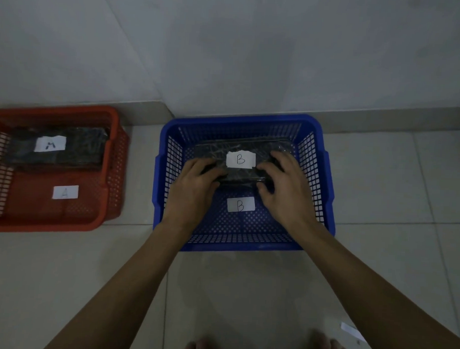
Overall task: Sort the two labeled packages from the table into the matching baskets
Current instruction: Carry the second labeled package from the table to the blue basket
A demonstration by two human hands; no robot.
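Bare toes (266, 347) below; left hand (194, 183) and right hand (283, 184), fingers curled, grip the B package (240, 159) by its ends, keeping it level inside the blue basket (236, 246), near its far wall.

The light is dim. Pale floor tiles (381, 181) with thin grout lines fill the near ground — far off, two grey walls (255, 48) meet at a corner left of centre, with a low skirting (384, 116) along the base.

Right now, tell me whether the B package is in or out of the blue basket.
In. The B package sits inside the blue basket, below its rim, with the left hand and right hand gripping its ends.
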